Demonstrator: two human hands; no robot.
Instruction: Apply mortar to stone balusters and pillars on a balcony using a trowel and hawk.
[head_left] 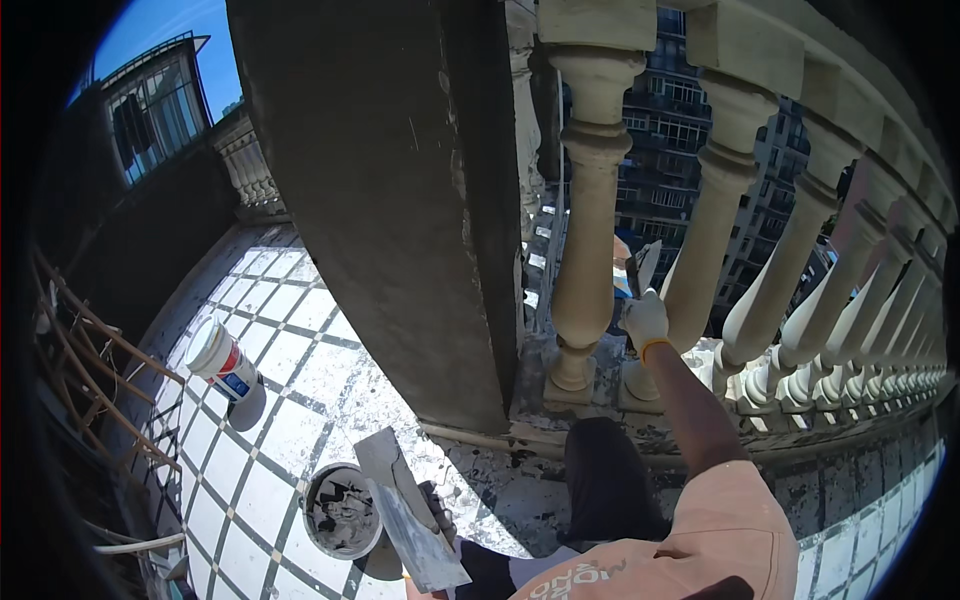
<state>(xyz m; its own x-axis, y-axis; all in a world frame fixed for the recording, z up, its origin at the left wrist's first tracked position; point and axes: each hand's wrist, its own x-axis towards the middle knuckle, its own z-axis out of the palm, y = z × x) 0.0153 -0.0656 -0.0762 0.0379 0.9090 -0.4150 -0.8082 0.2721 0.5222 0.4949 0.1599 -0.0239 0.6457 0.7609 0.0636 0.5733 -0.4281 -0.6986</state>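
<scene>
My right hand (645,318), in a white glove with a yellow band at the wrist, reaches between two stone balusters. Its fingers are closed round a small trowel (650,264), whose grey blade points up past them. At the lower edge, a long rectangular plastering trowel (418,545) smeared with grey mortar lies over my left hand, which it almost wholly hides; a bit of wristband shows beside it. Right by that trowel stands a round bucket (312,512) holding wet grey mortar. The nearest baluster (590,215) is just left of my right hand.
A wide grey plastered pillar (375,210) rises ahead. The balustrade (800,290) curves away to the right, with tall buildings beyond. A white tub (212,350) stands on the tiled floor (290,350). Bent wooden pieces (95,350) lean at the left.
</scene>
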